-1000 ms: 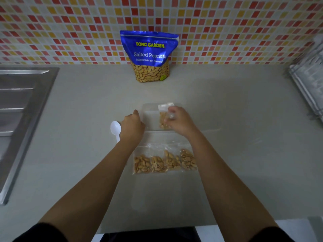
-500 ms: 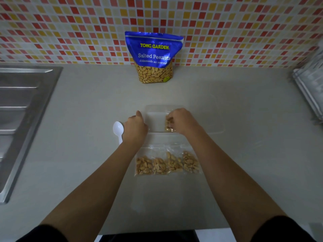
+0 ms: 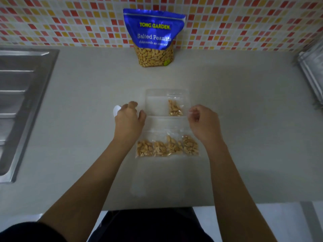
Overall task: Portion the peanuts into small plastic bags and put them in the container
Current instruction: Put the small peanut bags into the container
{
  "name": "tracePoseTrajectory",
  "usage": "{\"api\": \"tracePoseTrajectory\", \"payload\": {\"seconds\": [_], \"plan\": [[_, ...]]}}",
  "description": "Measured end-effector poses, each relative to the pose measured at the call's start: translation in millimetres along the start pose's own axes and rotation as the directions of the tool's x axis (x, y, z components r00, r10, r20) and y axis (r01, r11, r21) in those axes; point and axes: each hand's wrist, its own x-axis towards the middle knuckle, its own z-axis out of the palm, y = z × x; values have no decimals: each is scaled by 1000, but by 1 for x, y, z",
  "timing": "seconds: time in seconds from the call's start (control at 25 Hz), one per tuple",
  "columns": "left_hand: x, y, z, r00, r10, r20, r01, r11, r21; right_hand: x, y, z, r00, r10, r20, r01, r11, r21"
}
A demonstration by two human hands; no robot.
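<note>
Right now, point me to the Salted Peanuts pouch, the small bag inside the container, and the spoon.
Salted Peanuts pouch (image 3: 153, 37): head view, on its blue front panel.
small bag (image 3: 175, 109): head view, on the peanuts in its lower half.
spoon (image 3: 116, 110): head view, on its white bowl.

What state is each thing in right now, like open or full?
Salted Peanuts bag: standing upright, peanuts inside.
Clear container: lidless, one bag inside.
Small bag in container: filled with peanuts, at the right side.
Four small bags: filled, lying side by side.
White spoon: lying flat, partly hidden.
Left hand: curled; grip hidden.
Right hand: loosely curled, holding nothing.
</note>
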Motion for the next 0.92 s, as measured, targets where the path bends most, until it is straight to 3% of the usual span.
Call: {"api": "tracePoseTrajectory", "payload": {"seconds": [0.12, 0.24, 0.36, 0.48, 0.6, 0.68, 0.8, 0.92], "plan": [[-52, -9, 4, 984, -41, 175, 29, 997, 70, -41, 28, 8, 951, 248, 186, -227, 965, -129], [-78, -15, 17, 949, -115, 292, 95, 992, 82, -52, 41, 19, 926, 311, 214, -304, 950, -69], [-76, -20, 24, 945, -170, 281, 204, 974, -98, -51, 41, 21, 946, 274, 171, -277, 961, -8], [-75, -21, 16, 945, -193, 265, 235, 963, -134, -54, 40, 15, 964, 223, 146, -225, 974, -6], [-80, -18, -1, 983, -92, 159, 110, 989, -103, -66, 41, 0, 970, 206, 127, -205, 979, -17], [-71, -12, -16, 995, 5, 103, 10, 989, -146, -69, 31, -15, 976, 180, 123, -197, 970, 142], [-28, 6, -38, 997, 36, 69, -13, 950, -311, -41, 1, -23, 991, 48, 126, -96, 907, 409], [27, 21, -37, 999, -16, 50, 31, 948, -318, 11, -27, -5, 992, -26, 126, -32, 898, 438]]}}
